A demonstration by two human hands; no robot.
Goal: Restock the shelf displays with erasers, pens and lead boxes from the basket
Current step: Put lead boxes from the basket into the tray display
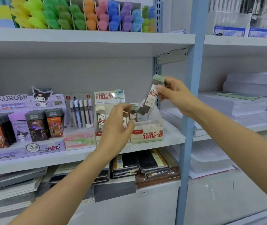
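Pinched between the thumb and fingers of the right hand (174,92), a clear lead box (147,99) with a pale green cap hangs tilted just above the white display carton (147,135) on the middle shelf (173,135). The left hand (118,127) curls in front of the carton's left half; whether it grips anything cannot be told. A pen stand (80,114) and a purple Kuromi display (24,124) stand further left.

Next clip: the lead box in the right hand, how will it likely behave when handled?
Probably stiff: the lead box looks straight though the right hand pinches only its upper end. Likely light, since a fingertip pinch carries it tilted. Tall, narrow and glossy, it may slip or tip if stood outside the display tray.
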